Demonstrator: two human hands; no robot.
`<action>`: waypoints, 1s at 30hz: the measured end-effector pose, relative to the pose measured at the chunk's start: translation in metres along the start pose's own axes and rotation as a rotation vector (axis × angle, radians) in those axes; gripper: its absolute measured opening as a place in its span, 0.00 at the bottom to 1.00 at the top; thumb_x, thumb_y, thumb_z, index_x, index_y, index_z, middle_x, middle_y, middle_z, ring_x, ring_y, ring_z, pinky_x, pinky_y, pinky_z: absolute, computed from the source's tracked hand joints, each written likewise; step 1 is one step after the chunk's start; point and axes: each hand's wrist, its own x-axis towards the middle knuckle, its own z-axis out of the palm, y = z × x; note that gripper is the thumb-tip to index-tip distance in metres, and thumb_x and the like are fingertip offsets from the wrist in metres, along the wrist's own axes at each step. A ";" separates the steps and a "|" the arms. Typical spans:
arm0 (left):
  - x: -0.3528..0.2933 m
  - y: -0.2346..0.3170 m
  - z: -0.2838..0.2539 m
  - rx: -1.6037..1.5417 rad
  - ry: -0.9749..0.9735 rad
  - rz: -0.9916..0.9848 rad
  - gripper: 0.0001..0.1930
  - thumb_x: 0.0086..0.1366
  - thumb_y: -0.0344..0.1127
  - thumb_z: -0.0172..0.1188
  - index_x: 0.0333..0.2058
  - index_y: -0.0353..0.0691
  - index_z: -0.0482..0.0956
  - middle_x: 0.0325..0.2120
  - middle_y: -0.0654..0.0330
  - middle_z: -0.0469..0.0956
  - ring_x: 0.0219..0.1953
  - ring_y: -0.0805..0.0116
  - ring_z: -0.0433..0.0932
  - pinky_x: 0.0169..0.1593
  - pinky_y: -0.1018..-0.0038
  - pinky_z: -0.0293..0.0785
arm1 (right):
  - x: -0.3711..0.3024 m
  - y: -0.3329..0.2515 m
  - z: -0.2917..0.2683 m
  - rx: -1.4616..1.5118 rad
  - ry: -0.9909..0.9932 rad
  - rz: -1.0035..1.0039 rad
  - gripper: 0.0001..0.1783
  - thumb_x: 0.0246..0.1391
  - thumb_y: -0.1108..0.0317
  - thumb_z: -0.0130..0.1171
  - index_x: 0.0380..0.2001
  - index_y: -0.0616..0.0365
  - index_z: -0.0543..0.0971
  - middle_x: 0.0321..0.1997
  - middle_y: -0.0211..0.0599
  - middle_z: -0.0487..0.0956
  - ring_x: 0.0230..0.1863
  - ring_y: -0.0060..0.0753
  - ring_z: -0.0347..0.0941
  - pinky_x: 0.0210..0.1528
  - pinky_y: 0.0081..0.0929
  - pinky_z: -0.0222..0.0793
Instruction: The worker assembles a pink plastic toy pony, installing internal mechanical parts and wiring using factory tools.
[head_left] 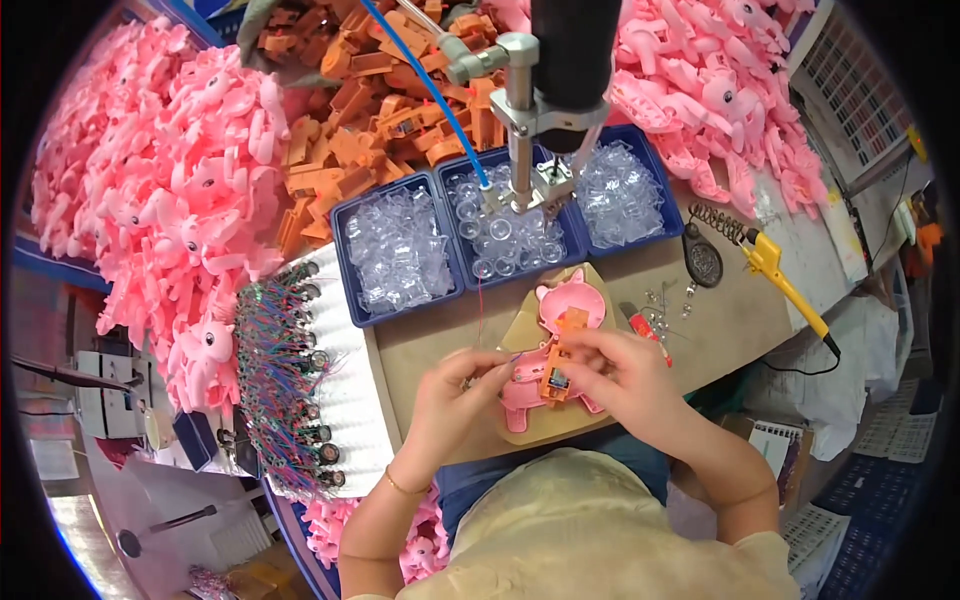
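An open pink toy-animal half shell [577,303] lies hollow side up on a tan pad [525,320] in front of me. Over its body, my right hand [625,378] grips an orange plastic housing [553,384] between thumb and fingers. A small dark part shows inside the housing. At the shell's left edge, the thumb and fingertips of my left hand [452,395] are pinched together. A thin wire seems to run by these fingertips, but what they hold is too small to make out.
Behind the shell stand blue bins [455,290] of clear plastic pieces, under a mounted metal tool [522,120]. Pink toy parts [190,190] and orange housings [390,110] are heaped beyond. Wired components [285,390] lie left; a yellow-handled soldering iron [785,280] and red-handled tool [648,330] lie right.
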 end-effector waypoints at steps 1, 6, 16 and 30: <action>-0.001 0.003 0.000 0.038 -0.021 0.067 0.07 0.58 0.30 0.60 0.33 0.32 0.79 0.26 0.62 0.77 0.29 0.77 0.73 0.34 0.82 0.69 | 0.004 -0.005 0.007 0.048 0.004 -0.024 0.09 0.51 0.72 0.57 0.35 0.66 0.76 0.29 0.34 0.77 0.26 0.19 0.73 0.29 0.17 0.69; -0.006 0.014 -0.002 0.151 -0.046 0.130 0.06 0.56 0.28 0.60 0.32 0.32 0.78 0.26 0.61 0.77 0.30 0.75 0.74 0.35 0.79 0.69 | 0.024 -0.005 0.022 -0.036 -0.143 -0.215 0.09 0.51 0.69 0.58 0.32 0.65 0.75 0.27 0.37 0.76 0.25 0.24 0.73 0.28 0.22 0.69; -0.013 0.016 0.011 0.159 -0.007 0.112 0.04 0.53 0.25 0.61 0.29 0.33 0.79 0.25 0.59 0.76 0.29 0.71 0.74 0.34 0.77 0.69 | -0.012 0.014 0.003 -0.128 0.050 -0.291 0.05 0.49 0.73 0.58 0.29 0.61 0.75 0.27 0.39 0.76 0.27 0.37 0.74 0.28 0.28 0.68; -0.009 0.002 -0.003 -0.331 0.025 0.034 0.02 0.58 0.25 0.58 0.30 0.33 0.77 0.27 0.64 0.75 0.31 0.77 0.72 0.37 0.81 0.68 | -0.070 0.140 -0.165 0.072 0.812 -0.038 0.31 0.51 0.71 0.57 0.59 0.59 0.60 0.57 0.33 0.67 0.56 0.26 0.62 0.57 0.23 0.56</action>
